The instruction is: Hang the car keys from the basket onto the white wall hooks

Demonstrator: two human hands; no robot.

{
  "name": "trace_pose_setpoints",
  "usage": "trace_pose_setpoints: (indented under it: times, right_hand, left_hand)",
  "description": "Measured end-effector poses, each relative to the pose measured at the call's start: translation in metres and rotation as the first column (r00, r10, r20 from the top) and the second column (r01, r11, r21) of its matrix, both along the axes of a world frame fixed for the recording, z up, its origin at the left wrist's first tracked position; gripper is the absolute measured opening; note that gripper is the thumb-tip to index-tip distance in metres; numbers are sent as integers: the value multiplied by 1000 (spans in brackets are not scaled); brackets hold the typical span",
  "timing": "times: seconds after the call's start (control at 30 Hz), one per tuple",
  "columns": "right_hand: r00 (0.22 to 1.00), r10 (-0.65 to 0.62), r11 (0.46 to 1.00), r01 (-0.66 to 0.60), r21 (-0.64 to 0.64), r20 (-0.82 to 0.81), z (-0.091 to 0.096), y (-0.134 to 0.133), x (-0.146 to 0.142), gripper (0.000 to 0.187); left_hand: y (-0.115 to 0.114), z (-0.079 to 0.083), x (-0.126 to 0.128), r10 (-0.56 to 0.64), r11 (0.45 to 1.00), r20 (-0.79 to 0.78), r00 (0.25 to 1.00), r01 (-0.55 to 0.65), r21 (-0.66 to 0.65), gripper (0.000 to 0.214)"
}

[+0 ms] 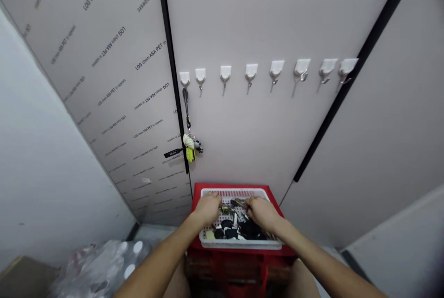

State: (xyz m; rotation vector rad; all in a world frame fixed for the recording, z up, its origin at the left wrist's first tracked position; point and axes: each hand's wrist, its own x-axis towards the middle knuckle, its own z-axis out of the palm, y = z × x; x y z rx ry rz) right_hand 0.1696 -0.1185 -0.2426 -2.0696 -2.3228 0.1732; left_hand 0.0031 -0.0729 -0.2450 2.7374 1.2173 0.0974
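Both hands reach into a white plastic basket [243, 243] holding a jumble of small items that look like keys and keychains. At the basket's left side, my left hand [208, 208] has its fingers curled downward beside a yellow-green piece [227, 210]; whatever is in them is hidden. My right hand [262, 212] is closed at the right side, its fingertips by a dark metallic piece [237, 202]. Black items [248, 229] lie below and between the hands. On the leftmost wall hook hangs a keychain [189, 147] with a dark strap, a yellow-green tag and small charms.
A row of several white hooks [225, 74] runs along the grey wall panel. The basket rests on a red surface [197, 191] in front of me. Clear plastic bottles in wrap [104, 268] and a brown box [26, 277] stand at the lower left.
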Motion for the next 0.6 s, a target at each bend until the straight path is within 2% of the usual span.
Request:
trace_pose_setpoints:
  times: [0.1,0.17,0.23,0.3,0.37,0.43,0.53,0.6]
  right_hand:
    - [1000,20,997,-19,69,-22,0,-2,-4,24]
    - [998,39,995,-35,93,-44,1,-3,-9,24]
    - [995,46,996,-39,84,-84,1,-3,-12,25]
    - [986,37,996,-23,87,-160,1,-2,-11,30]
    - [957,42,994,-9,113,-288,2,2,-8,41]
    - [893,87,990,-26,141,-441,5,5,-7,47]
    - [749,151,989,-111,102,-645,15,9,-13,28]
    - [660,128,990,-135,51,-740,24,11,-19,23]
  left_hand:
    - [-3,-4,3,-58,998,40,998,57,22,29]
    - [-5,-8,7,-40,999,67,997,40,6,24]
    - [-4,-10,10,28,997,138,990,-18,-75,18]
    - [-1,-8,11,111,975,291,950,-47,-217,15]
    - [4,0,11,185,927,486,854,13,-376,13]
    - [8,12,10,276,847,648,710,138,-513,12]
    - [11,34,8,431,711,750,502,324,-624,11]
    - [11,48,6,505,654,760,409,394,-646,13]
